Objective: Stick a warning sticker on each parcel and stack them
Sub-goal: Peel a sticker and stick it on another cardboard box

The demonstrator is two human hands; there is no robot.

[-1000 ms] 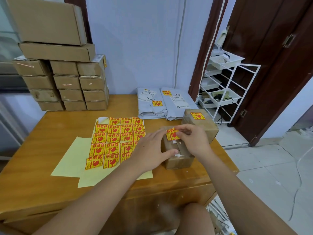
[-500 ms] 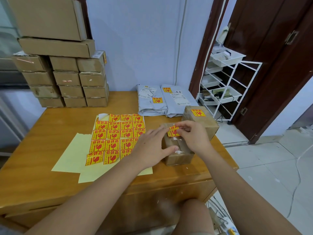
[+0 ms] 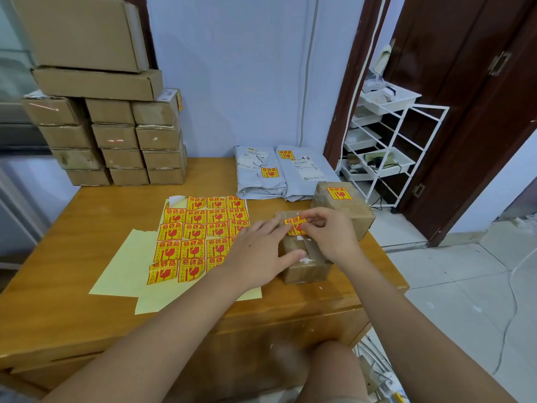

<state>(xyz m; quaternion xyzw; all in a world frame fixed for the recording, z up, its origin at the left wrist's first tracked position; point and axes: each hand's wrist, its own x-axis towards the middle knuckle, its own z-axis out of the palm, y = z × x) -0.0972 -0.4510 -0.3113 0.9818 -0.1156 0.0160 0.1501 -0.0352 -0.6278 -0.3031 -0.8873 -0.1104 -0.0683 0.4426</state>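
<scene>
Small taped parcel (image 3: 302, 257) sits at the right front of the wooden table (image 3: 72, 257), long axis running away from the person, slightly angled. Left hand (image 3: 258, 254) lies flat along the parcel's left side, fingers straight, thumb on top. Right hand (image 3: 331, 237) pinches a red-and-yellow warning sticker (image 3: 295, 224) over the parcel's far end, sticker tilted. Just beyond the parcel: a second box (image 3: 345, 210), already stickered. Left of the parcel: sticker sheet (image 3: 200, 231) on yellow backing paper. Behind it, two grey mailer bags (image 3: 279, 175). Stacked cartons (image 3: 116, 135) at the table's far left against a pale wall; white wire rack (image 3: 386, 152) and dark door beyond the right edge; tiled floor.
</scene>
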